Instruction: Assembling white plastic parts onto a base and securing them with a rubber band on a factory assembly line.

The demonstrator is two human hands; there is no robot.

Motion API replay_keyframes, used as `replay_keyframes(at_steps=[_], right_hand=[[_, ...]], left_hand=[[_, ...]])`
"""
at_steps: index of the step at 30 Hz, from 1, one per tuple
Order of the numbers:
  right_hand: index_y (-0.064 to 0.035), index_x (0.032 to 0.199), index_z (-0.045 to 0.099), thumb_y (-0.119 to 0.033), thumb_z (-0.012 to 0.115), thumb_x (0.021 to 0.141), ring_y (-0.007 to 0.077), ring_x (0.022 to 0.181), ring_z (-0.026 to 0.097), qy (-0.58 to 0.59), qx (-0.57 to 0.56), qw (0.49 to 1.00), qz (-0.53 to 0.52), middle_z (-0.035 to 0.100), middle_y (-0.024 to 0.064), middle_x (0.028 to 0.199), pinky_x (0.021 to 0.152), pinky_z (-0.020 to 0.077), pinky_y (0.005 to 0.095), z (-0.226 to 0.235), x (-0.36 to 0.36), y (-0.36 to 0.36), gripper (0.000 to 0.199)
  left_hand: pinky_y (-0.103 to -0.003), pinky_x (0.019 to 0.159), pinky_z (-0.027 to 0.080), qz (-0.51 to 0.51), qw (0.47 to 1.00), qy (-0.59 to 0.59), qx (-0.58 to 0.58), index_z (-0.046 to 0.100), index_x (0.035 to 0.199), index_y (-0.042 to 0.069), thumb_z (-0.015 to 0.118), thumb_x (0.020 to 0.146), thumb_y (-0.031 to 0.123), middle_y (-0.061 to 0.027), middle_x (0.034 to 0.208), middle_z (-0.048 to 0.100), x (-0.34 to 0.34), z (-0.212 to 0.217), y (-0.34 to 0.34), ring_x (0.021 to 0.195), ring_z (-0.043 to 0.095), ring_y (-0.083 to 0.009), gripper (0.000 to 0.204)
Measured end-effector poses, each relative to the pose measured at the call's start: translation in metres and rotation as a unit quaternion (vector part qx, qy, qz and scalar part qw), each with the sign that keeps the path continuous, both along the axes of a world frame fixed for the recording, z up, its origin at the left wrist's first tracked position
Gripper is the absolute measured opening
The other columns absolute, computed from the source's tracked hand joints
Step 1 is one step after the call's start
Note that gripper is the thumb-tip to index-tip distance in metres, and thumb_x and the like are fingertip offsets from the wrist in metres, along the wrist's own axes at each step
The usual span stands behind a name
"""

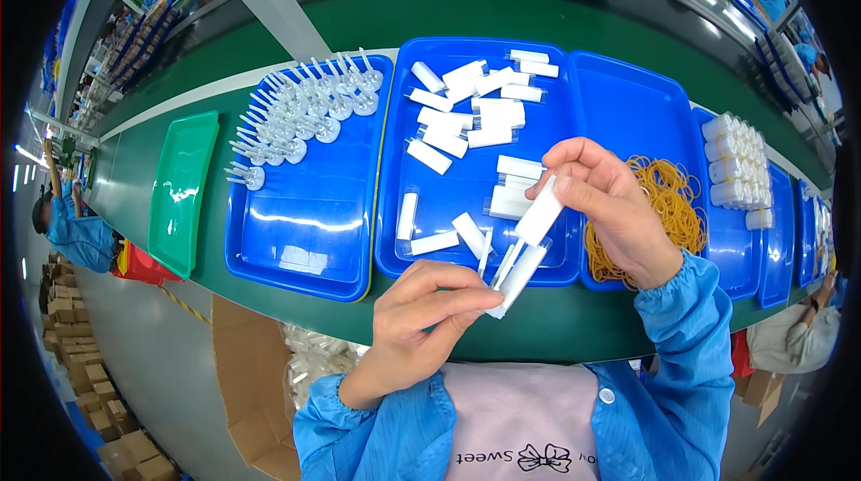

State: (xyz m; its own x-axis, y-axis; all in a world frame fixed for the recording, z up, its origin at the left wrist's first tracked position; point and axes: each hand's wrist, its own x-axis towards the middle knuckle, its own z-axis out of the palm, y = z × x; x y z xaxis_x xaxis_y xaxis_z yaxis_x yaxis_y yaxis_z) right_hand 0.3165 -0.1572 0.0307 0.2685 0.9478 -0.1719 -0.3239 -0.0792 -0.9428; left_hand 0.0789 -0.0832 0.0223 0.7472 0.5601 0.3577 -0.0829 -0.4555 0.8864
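My left hand (421, 315) pinches the lower end of a clear and white plastic piece (523, 273) with thin white rods standing up from it. Thumb and fingertips are pressed together, partly hiding that end. My right hand (619, 212) grips a white rectangular block (540, 212) between thumb and fingers, just above the piece in my left hand. Whether the two parts touch is hard to tell. Behind them, a blue tray (386, 212) holds several similar white blocks with clear ends (445, 141), lying scattered.
A blue tray (305, 261) at left holds clear round-based parts with upright stems (296, 113). Beyond it lies a green tray (184, 194). At right are yellow rubber bands (659, 212) and bundled white cylinders (737, 163). A cardboard box (247, 382) stands below the table edge.
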Motion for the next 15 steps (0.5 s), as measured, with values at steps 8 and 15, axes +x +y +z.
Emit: replay_keyframes(at_steps=[8,15], right_hand=[[-0.0011,0.108,0.059,-0.011,0.065,0.089,0.0096,0.097,0.057,-0.016,-0.023,0.998,0.064,0.062,0.0054,0.101,0.089,0.045,0.0252,0.012,-0.019,-0.001,0.021],[-0.0019,0.112,0.057,-0.012,0.065,0.089,0.016,0.113,0.053,-0.029,0.028,0.994,0.105,0.061,0.0085,0.11,0.098,0.042,0.033,0.008,-0.035,-0.001,0.026]], left_hand=[[-0.029,0.07,0.049,0.019,0.999,0.025,0.035,0.072,0.092,0.002,0.07,0.077,-0.003,-0.0095,0.09,0.066,0.0,0.002,0.0,0.082,0.061,-0.0192,0.016],[-0.028,0.076,0.051,0.065,0.998,0.01,-0.012,0.067,0.101,-0.001,0.071,0.08,0.001,-0.0111,0.094,0.064,-0.009,-0.011,0.003,0.084,0.064,-0.02,0.022]])
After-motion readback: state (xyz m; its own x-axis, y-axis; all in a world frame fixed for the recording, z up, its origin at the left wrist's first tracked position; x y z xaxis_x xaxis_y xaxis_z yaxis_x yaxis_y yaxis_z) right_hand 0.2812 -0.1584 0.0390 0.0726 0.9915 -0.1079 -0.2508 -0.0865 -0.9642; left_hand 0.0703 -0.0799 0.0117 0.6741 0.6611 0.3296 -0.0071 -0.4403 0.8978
